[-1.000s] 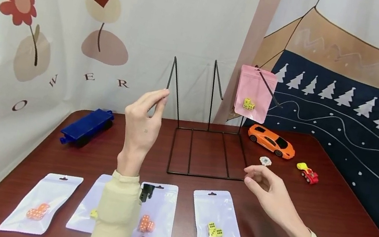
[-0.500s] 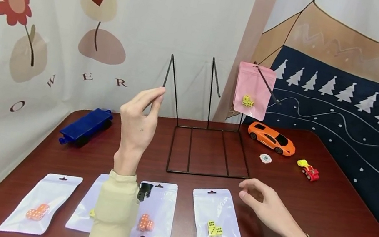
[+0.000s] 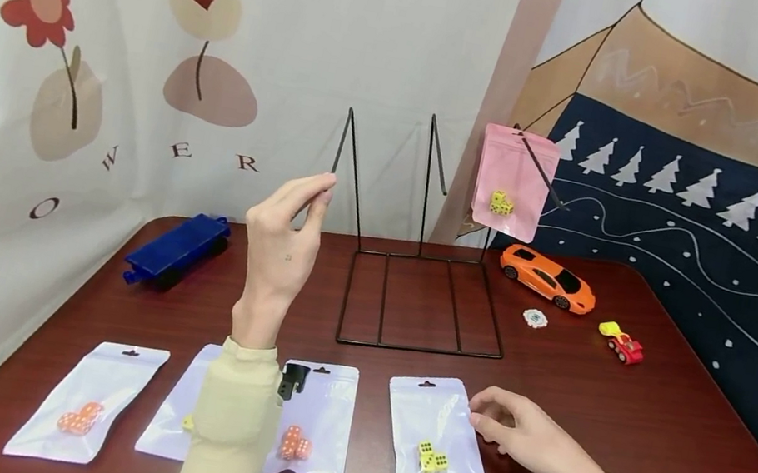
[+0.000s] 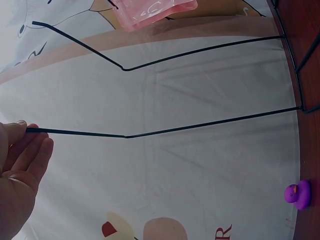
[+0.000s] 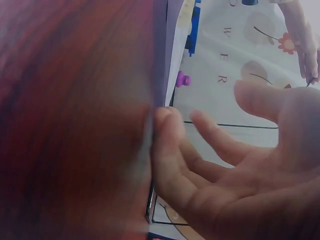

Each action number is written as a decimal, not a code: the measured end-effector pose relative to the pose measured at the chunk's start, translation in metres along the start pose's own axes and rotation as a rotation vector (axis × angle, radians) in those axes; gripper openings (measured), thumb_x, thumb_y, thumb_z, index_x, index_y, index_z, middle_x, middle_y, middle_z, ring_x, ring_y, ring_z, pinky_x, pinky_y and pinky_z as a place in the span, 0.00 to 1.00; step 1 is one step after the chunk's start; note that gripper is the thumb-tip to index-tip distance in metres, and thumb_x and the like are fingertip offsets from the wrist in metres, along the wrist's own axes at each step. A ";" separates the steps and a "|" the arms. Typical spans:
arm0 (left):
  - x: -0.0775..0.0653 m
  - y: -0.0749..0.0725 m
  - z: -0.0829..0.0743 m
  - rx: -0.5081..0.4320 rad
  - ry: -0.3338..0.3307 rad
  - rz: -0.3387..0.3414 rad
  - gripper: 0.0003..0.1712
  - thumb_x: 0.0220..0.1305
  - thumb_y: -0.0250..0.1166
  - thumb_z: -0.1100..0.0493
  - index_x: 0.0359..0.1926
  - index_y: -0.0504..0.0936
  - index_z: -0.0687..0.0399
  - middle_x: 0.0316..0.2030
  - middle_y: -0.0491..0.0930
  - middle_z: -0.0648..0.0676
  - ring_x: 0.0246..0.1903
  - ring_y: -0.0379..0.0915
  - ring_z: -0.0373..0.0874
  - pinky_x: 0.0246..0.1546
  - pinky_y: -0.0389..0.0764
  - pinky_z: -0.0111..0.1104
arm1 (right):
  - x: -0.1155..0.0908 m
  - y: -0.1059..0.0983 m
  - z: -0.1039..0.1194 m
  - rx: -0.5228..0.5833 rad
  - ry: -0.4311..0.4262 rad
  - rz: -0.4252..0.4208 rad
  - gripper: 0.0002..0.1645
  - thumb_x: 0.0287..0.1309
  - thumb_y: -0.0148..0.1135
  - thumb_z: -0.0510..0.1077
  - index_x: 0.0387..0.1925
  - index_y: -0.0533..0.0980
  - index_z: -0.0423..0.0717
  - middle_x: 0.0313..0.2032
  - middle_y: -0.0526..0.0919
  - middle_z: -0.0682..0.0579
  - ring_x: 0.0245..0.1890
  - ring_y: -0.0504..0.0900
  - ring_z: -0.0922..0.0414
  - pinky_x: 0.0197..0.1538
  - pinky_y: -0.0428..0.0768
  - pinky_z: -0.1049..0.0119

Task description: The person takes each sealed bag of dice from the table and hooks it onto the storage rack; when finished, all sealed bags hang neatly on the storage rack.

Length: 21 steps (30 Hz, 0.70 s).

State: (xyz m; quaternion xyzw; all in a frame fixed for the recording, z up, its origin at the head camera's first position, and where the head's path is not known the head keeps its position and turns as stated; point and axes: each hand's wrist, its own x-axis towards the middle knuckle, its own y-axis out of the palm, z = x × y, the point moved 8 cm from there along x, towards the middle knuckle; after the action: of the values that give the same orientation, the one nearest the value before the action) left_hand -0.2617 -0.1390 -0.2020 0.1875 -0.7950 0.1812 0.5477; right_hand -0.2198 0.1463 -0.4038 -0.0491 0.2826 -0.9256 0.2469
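Observation:
My left hand (image 3: 280, 253) pinches the front tip of the left hook (image 4: 75, 132) on a black wire display rack (image 3: 420, 351). Thumb and fingertips meet at the wire end in the left wrist view. Low over the table, my right hand (image 3: 529, 439) is beside the right edge of a lilac zip bag (image 3: 436, 407) holding yellow dice. Its fingers are loosely bent, and the thumb stands apart from them in the right wrist view. Whether the fingertips touch the bag edge (image 5: 172, 50) is hard to tell. A pink bag (image 3: 520, 168) with yellow dice hangs on the rack's right hook.
More lilac bags lie in front: one at left (image 3: 111, 375), one in the middle (image 3: 324, 396), another (image 3: 165, 410) partly behind my left sleeve. Around the rack are a blue trailer (image 3: 179, 248), orange car (image 3: 548, 279), white chip (image 3: 535, 318), red-yellow toy (image 3: 622, 344) and purple duck (image 4: 300, 195).
My right hand has come down and toward me, from near the rack's front right corner to the right edge of the lilac bag. The left hand keeps its pinch on the hook.

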 end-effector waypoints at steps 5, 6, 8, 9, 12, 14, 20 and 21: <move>0.001 0.000 -0.001 0.007 0.001 0.000 0.09 0.62 0.63 0.70 0.43 0.85 0.64 0.40 0.84 0.57 0.40 0.81 0.49 0.45 0.80 0.32 | 0.000 0.006 -0.005 0.023 0.014 0.064 0.15 0.65 0.57 0.45 0.45 0.74 0.37 0.29 0.77 0.49 0.25 0.75 0.55 0.25 0.78 0.66; 0.001 0.000 -0.001 0.009 0.000 0.000 0.09 0.62 0.63 0.70 0.43 0.85 0.64 0.40 0.84 0.57 0.40 0.81 0.49 0.45 0.80 0.31 | 0.000 0.007 -0.006 0.027 0.016 0.073 0.15 0.65 0.57 0.45 0.45 0.74 0.37 0.30 0.77 0.49 0.26 0.76 0.55 0.26 0.79 0.66; 0.001 0.000 -0.001 0.013 -0.001 0.001 0.09 0.62 0.63 0.70 0.43 0.85 0.64 0.40 0.84 0.57 0.40 0.81 0.49 0.45 0.80 0.31 | 0.000 0.009 -0.006 0.039 0.016 0.087 0.15 0.65 0.57 0.45 0.46 0.74 0.36 0.31 0.77 0.49 0.27 0.76 0.54 0.27 0.79 0.65; 0.001 0.000 -0.001 0.015 -0.001 0.001 0.09 0.62 0.63 0.70 0.43 0.85 0.64 0.40 0.84 0.57 0.40 0.81 0.49 0.45 0.80 0.31 | 0.000 0.009 -0.007 0.044 0.014 0.091 0.15 0.65 0.57 0.44 0.46 0.74 0.37 0.31 0.77 0.49 0.27 0.76 0.54 0.27 0.79 0.66; 0.001 0.000 -0.001 0.017 0.001 0.001 0.09 0.62 0.63 0.70 0.43 0.85 0.65 0.40 0.84 0.57 0.40 0.81 0.49 0.45 0.79 0.31 | 0.000 0.010 -0.006 0.057 0.007 0.104 0.14 0.65 0.57 0.44 0.45 0.74 0.37 0.31 0.78 0.48 0.27 0.77 0.54 0.29 0.79 0.65; 0.001 0.000 -0.001 0.017 0.003 0.000 0.09 0.62 0.63 0.70 0.42 0.85 0.65 0.40 0.84 0.57 0.40 0.81 0.49 0.45 0.79 0.31 | 0.000 0.010 -0.007 0.068 0.004 0.107 0.13 0.65 0.57 0.43 0.44 0.74 0.37 0.31 0.78 0.48 0.27 0.77 0.54 0.29 0.80 0.65; 0.001 0.000 -0.001 0.012 0.008 -0.003 0.09 0.62 0.63 0.70 0.42 0.85 0.65 0.40 0.84 0.57 0.40 0.81 0.49 0.45 0.79 0.31 | -0.001 0.012 -0.007 0.146 0.006 0.122 0.12 0.64 0.56 0.40 0.43 0.73 0.33 0.32 0.77 0.47 0.29 0.78 0.53 0.31 0.81 0.64; 0.001 0.001 -0.001 0.010 0.009 -0.003 0.09 0.62 0.63 0.70 0.42 0.85 0.65 0.40 0.84 0.57 0.40 0.81 0.49 0.45 0.79 0.31 | -0.001 0.012 -0.008 0.160 0.011 0.126 0.11 0.64 0.56 0.39 0.43 0.73 0.33 0.32 0.77 0.47 0.30 0.78 0.53 0.31 0.82 0.64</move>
State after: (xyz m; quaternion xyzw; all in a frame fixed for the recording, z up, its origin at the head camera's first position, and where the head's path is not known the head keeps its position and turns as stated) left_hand -0.2614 -0.1381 -0.2007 0.1906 -0.7915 0.1853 0.5504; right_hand -0.2155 0.1416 -0.4170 -0.0063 0.2119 -0.9281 0.3062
